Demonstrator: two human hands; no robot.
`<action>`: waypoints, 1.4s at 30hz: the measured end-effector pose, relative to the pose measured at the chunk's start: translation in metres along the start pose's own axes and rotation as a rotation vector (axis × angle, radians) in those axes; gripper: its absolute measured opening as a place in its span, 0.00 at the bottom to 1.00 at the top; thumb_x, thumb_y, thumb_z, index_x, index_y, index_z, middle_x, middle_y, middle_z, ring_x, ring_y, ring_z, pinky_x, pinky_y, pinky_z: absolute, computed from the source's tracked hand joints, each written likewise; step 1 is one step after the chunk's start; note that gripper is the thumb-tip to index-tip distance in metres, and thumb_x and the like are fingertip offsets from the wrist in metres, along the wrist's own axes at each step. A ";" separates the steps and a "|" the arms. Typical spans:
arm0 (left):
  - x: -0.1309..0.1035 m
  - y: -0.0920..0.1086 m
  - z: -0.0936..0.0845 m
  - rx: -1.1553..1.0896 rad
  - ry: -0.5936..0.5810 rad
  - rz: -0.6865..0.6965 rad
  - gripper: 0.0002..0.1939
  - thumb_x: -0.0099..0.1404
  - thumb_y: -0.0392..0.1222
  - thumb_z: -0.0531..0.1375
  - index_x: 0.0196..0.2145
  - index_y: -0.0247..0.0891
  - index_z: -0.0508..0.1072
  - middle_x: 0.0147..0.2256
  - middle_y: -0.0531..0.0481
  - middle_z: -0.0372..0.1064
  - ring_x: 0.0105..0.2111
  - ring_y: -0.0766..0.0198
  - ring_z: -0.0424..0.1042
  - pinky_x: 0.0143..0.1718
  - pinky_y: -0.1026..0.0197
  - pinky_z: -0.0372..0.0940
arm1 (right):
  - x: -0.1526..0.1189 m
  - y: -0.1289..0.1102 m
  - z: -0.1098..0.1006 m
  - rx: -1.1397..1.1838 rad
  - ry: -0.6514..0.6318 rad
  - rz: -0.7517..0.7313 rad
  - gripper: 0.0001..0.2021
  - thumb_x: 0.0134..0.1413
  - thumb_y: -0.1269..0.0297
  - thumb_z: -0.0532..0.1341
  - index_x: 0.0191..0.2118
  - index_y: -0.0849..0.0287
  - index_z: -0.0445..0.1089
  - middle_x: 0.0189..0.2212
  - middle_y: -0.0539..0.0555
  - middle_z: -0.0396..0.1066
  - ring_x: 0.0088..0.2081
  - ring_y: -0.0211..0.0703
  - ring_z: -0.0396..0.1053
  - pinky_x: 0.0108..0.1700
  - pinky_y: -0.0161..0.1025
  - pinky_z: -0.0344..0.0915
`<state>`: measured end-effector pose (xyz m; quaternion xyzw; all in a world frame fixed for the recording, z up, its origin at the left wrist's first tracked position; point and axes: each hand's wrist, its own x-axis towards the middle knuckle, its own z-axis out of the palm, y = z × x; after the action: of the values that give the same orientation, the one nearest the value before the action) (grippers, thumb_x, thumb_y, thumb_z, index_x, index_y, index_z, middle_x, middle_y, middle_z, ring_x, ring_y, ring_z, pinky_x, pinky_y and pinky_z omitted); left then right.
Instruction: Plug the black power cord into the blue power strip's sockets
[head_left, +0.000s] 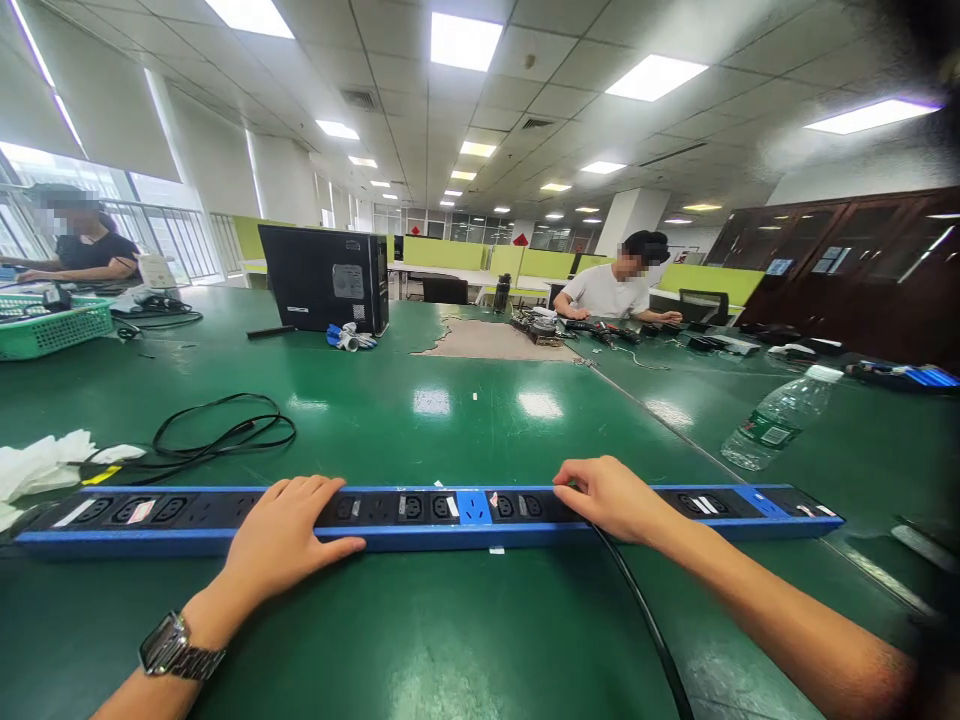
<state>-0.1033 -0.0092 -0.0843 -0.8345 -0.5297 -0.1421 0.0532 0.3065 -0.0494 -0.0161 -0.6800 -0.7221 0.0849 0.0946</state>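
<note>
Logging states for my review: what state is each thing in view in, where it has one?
Power strip: lying flat
Left hand: spread on the strip
Right hand: fingers curled, grip unclear
Black cable: end hidden
Bottle: capped
Loose cable: loosely coiled
Watch: strapped on
Computer tower: upright
Ceiling lights: lit
</note>
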 end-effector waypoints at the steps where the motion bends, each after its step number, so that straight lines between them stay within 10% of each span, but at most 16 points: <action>1: 0.000 0.000 0.000 0.000 -0.007 -0.004 0.40 0.56 0.72 0.54 0.54 0.39 0.71 0.51 0.41 0.72 0.51 0.46 0.69 0.55 0.45 0.59 | 0.000 -0.001 0.001 -0.009 -0.007 0.007 0.13 0.53 0.60 0.54 0.32 0.58 0.75 0.23 0.51 0.71 0.26 0.41 0.66 0.29 0.36 0.55; 15: -0.001 -0.001 0.001 -0.024 0.026 0.029 0.38 0.56 0.71 0.56 0.52 0.40 0.71 0.49 0.42 0.73 0.50 0.47 0.70 0.54 0.45 0.59 | 0.002 -0.008 -0.012 0.095 0.201 0.142 0.13 0.52 0.59 0.55 0.30 0.58 0.76 0.25 0.53 0.76 0.28 0.44 0.70 0.31 0.37 0.59; 20: 0.001 -0.001 0.002 -0.010 0.011 0.023 0.38 0.56 0.72 0.56 0.53 0.39 0.70 0.49 0.42 0.72 0.50 0.47 0.69 0.54 0.45 0.59 | 0.013 -0.073 -0.024 0.443 0.189 0.023 0.12 0.50 0.59 0.58 0.29 0.59 0.76 0.27 0.53 0.77 0.28 0.40 0.71 0.31 0.35 0.62; 27: 0.000 0.000 0.001 -0.008 0.013 0.029 0.38 0.56 0.71 0.57 0.52 0.39 0.70 0.49 0.42 0.72 0.50 0.47 0.69 0.54 0.45 0.59 | 0.048 -0.185 0.051 0.386 -0.037 -0.122 0.10 0.51 0.65 0.58 0.33 0.58 0.78 0.31 0.53 0.78 0.32 0.39 0.71 0.33 0.34 0.61; 36: 0.001 0.005 -0.005 -0.027 0.009 0.017 0.31 0.55 0.63 0.62 0.50 0.41 0.71 0.47 0.45 0.73 0.48 0.49 0.70 0.52 0.47 0.61 | 0.049 -0.227 0.050 0.056 -0.113 -0.070 0.14 0.53 0.67 0.56 0.41 0.61 0.77 0.41 0.63 0.77 0.43 0.53 0.74 0.39 0.42 0.66; 42: 0.001 0.005 -0.004 -0.016 0.006 0.016 0.34 0.55 0.66 0.60 0.51 0.40 0.71 0.49 0.43 0.73 0.49 0.48 0.70 0.53 0.46 0.60 | 0.038 -0.218 0.032 0.229 0.066 -0.105 0.12 0.54 0.66 0.56 0.37 0.59 0.77 0.34 0.57 0.78 0.35 0.44 0.73 0.36 0.37 0.62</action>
<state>-0.0993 -0.0118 -0.0800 -0.8386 -0.5217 -0.1484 0.0493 0.0856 -0.0247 0.0088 -0.6285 -0.7386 0.1396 0.1997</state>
